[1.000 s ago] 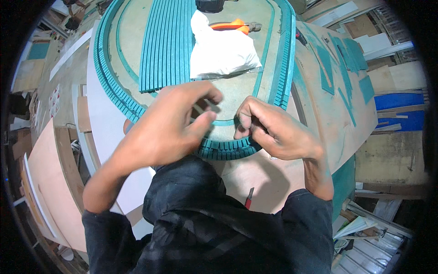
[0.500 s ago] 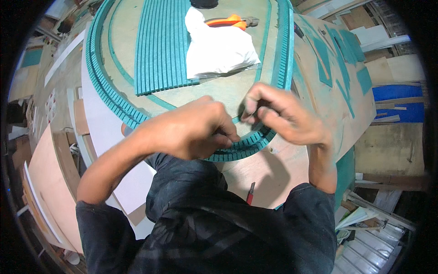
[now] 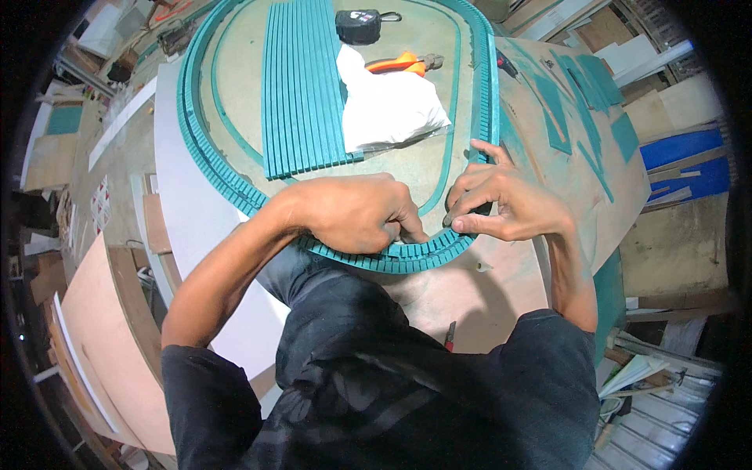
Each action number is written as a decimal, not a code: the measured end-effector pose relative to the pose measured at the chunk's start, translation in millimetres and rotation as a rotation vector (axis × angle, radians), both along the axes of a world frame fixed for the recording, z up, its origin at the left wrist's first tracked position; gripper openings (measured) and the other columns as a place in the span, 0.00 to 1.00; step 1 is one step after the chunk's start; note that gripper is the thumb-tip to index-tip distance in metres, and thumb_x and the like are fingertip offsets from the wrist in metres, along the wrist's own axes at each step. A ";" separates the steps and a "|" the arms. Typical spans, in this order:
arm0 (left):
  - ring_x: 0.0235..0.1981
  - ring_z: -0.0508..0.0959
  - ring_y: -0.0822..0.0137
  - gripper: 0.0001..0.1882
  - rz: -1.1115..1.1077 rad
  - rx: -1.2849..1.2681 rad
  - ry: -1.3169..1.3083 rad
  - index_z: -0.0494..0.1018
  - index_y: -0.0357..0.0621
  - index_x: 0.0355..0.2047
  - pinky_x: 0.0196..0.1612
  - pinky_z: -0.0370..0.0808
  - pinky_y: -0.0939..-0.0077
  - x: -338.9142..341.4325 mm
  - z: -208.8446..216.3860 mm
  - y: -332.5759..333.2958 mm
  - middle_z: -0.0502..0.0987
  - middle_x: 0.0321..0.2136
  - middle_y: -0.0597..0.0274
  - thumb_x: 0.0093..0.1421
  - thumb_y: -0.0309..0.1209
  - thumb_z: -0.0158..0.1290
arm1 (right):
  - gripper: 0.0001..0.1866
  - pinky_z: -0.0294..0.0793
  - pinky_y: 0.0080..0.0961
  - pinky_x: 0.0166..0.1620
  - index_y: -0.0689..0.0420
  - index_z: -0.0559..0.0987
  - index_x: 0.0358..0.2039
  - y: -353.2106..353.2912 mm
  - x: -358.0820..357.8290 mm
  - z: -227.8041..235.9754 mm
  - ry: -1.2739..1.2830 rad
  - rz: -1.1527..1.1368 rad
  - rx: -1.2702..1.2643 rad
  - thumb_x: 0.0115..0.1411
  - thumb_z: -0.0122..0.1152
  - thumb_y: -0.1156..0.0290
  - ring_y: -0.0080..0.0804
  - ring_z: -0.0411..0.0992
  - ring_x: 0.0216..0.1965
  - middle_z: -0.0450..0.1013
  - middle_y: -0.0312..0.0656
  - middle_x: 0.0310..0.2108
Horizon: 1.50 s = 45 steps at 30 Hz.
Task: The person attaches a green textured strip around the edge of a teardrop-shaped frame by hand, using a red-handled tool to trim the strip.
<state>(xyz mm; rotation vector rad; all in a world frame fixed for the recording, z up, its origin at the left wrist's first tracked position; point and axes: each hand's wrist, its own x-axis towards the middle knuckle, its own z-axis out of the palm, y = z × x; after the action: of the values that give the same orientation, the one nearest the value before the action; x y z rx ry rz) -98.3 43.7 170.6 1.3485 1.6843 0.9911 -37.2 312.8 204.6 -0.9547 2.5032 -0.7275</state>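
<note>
A teal slotted strip (image 3: 439,254) runs in a rounded loop along the edge of a pale board (image 3: 419,27), with its near curve in front of me. My left hand (image 3: 356,213) is curled on the inner side of that curve, thumb and forefinger pressed together at the strip. At the right end of the curve my right hand (image 3: 513,202) pinches the strip between thumb and fingers, its little finger raised. Both hands partly hide the strip. A set of long teal grooved strips (image 3: 301,90) lies inside the loop.
Beside the long strips lie a bag of white material (image 3: 398,110), orange-handled pliers (image 3: 403,64) and a small black case with a loop (image 3: 359,27). A red-handled cutter (image 3: 450,337) rests close to my body. Teal offcuts (image 3: 599,82) are scattered at right.
My right hand has come down from above the curve onto the strip. My left hand remains at the strip. The view has shifted, showing more of the far board.
</note>
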 end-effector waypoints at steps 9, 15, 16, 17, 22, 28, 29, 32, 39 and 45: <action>0.24 0.76 0.63 0.11 0.126 -0.133 -0.047 0.84 0.32 0.34 0.34 0.75 0.65 8.2 11.9 9.2 0.80 0.23 0.49 0.60 0.30 0.60 | 0.15 0.41 0.63 0.72 0.49 0.87 0.30 -2.2 1.7 2.0 0.022 -0.008 0.112 0.66 0.63 0.54 0.32 0.76 0.48 0.80 0.32 0.35; 0.19 0.72 0.47 0.16 0.391 -0.191 0.017 0.80 0.33 0.24 0.31 0.72 0.57 35.3 15.8 17.6 0.72 0.18 0.39 0.60 0.35 0.64 | 0.12 0.40 0.58 0.74 0.49 0.86 0.39 17.4 -9.2 -0.9 -0.102 0.096 0.007 0.70 0.58 0.58 0.33 0.75 0.50 0.80 0.33 0.37; 0.19 0.72 0.47 0.16 0.394 -0.191 0.003 0.80 0.33 0.24 0.31 0.72 0.57 39.6 12.6 16.2 0.72 0.18 0.39 0.60 0.35 0.64 | 0.11 0.40 0.59 0.74 0.49 0.85 0.41 18.9 -9.3 -0.7 -0.122 0.082 -0.017 0.71 0.57 0.61 0.34 0.75 0.50 0.79 0.34 0.38; 0.20 0.75 0.52 0.14 0.427 -0.156 0.107 0.80 0.34 0.24 0.29 0.72 0.60 42.5 11.7 14.2 0.74 0.19 0.46 0.60 0.34 0.65 | 0.10 0.39 0.59 0.75 0.49 0.85 0.43 19.9 -10.3 0.5 -0.142 0.067 -0.040 0.71 0.56 0.63 0.34 0.75 0.50 0.79 0.34 0.38; 0.33 0.80 0.54 0.08 0.552 0.069 0.401 0.82 0.40 0.30 0.38 0.74 0.62 62.7 -4.9 1.7 0.79 0.28 0.54 0.56 0.32 0.66 | 0.09 0.39 0.61 0.74 0.49 0.85 0.42 17.2 -14.4 -1.7 -0.118 0.096 0.013 0.67 0.57 0.68 0.31 0.75 0.52 0.80 0.33 0.41; 0.41 0.79 0.61 0.12 0.574 0.030 0.361 0.84 0.44 0.39 0.46 0.76 0.63 61.8 5.1 -33.3 0.83 0.40 0.61 0.56 0.33 0.67 | 0.15 0.37 0.67 0.74 0.41 0.87 0.41 -1.2 -1.9 10.1 0.041 0.062 0.211 0.52 0.67 0.72 0.31 0.72 0.59 0.78 0.27 0.43; 0.41 0.80 0.61 0.12 0.643 0.061 0.311 0.85 0.44 0.39 0.45 0.76 0.63 59.4 8.7 -41.8 0.83 0.39 0.61 0.56 0.34 0.67 | 0.17 0.38 0.65 0.74 0.40 0.87 0.41 -7.1 1.5 12.4 0.049 -0.045 0.227 0.50 0.69 0.73 0.32 0.71 0.59 0.76 0.26 0.44; 0.27 0.79 0.63 0.14 0.803 0.304 0.130 0.85 0.41 0.31 0.34 0.75 0.67 42.1 13.7 -68.4 0.81 0.29 0.55 0.59 0.41 0.66 | 0.21 0.40 0.62 0.74 0.38 0.88 0.40 -13.5 18.8 16.2 0.091 -0.247 0.296 0.44 0.73 0.74 0.32 0.69 0.60 0.72 0.23 0.45; 0.30 0.80 0.63 0.14 1.191 0.508 -0.436 0.83 0.38 0.36 0.35 0.77 0.69 77.2 9.3 -144.9 0.82 0.30 0.54 0.63 0.39 0.62 | 0.17 0.45 0.61 0.72 0.38 0.88 0.41 -19.6 12.7 21.8 -0.009 -0.282 0.332 0.50 0.72 0.71 0.34 0.69 0.60 0.75 0.23 0.46; 0.31 0.81 0.64 0.14 1.276 0.455 -0.515 0.83 0.37 0.37 0.36 0.78 0.70 80.2 -9.9 -163.3 0.82 0.31 0.53 0.63 0.38 0.61 | 0.12 0.44 0.61 0.73 0.41 0.88 0.41 -14.9 13.1 19.5 -0.135 -0.309 0.235 0.56 0.72 0.69 0.38 0.68 0.61 0.76 0.28 0.48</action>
<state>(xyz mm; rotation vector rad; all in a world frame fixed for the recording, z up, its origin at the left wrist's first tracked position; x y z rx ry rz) -18.1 -119.6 160.7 -0.0085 1.8662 2.2744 -24.1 297.9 224.2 -0.4291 2.5699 -0.5471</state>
